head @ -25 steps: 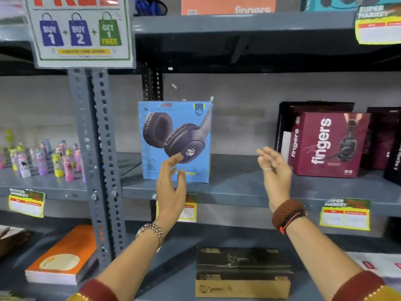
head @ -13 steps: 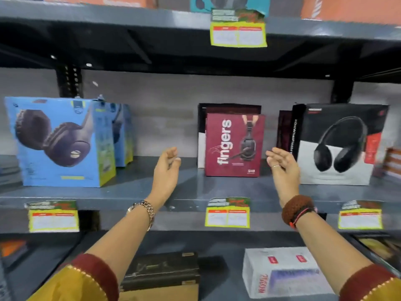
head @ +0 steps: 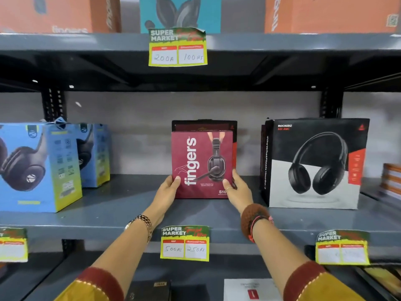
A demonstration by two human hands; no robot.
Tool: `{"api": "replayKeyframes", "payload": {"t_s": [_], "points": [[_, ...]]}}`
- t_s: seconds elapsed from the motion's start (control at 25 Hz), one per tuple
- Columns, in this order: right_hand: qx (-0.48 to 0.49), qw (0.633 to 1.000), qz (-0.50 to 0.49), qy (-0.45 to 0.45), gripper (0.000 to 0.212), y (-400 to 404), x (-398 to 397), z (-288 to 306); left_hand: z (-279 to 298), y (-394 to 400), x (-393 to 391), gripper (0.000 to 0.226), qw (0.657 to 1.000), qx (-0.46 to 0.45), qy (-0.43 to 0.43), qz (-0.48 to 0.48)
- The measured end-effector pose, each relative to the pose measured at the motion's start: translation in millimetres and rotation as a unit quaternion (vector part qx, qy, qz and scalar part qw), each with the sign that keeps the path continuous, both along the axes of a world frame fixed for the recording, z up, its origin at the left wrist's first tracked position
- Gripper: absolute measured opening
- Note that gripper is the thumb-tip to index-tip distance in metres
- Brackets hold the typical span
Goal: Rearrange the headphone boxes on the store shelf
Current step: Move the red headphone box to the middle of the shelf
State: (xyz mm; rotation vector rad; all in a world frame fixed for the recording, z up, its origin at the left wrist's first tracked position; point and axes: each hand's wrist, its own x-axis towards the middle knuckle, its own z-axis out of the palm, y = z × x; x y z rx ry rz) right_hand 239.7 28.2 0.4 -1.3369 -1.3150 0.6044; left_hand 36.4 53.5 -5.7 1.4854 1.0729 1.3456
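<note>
A maroon "fingers" headphone box (head: 201, 164) stands upright in the middle of the grey shelf (head: 130, 218). My left hand (head: 168, 191) grips its lower left edge and my right hand (head: 235, 189) grips its lower right edge. A darker box (head: 204, 125) stands right behind it, mostly hidden. To the left are two blue headphone boxes, a near one (head: 39, 168) and one further back (head: 93, 155). A black and white Rockerz box (head: 314, 164) stands to the right.
The upper shelf (head: 282, 43) carries orange boxes (head: 325, 14) and a teal box (head: 180, 14). Price tags (head: 184, 246) hang on the shelf edges. Below lie a white box (head: 249, 290) and a dark box (head: 149, 290). An orange item (head: 391, 181) sits at the far right.
The view swung right from the blue box to the maroon one. Both hands, open in the air before, reached forward and took hold of the maroon box's lower corners.
</note>
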Motion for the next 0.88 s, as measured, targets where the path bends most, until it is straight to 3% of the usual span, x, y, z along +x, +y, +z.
{"api": "replayKeyframes", "payload": {"t_s": [0.2, 0.56, 0.88], "points": [[0.102, 0.994, -0.042, 0.011, 0.051, -13.9, -2.1, 4.2, 5.0, -10.2, -3.8, 0.041, 0.994, 0.083, -0.044, 0.053], [0.264, 0.959, -0.077, 0.073, 0.040, -29.6, -8.3, 9.6, 12.6, -24.8, -4.4, 0.043, 0.980, 0.169, -0.107, 0.014], [0.262, 0.960, -0.063, 0.079, 0.040, -32.7, -11.2, 10.0, 14.8, -34.9, -5.0, 0.045, 0.972, 0.202, -0.116, 0.025]]}}
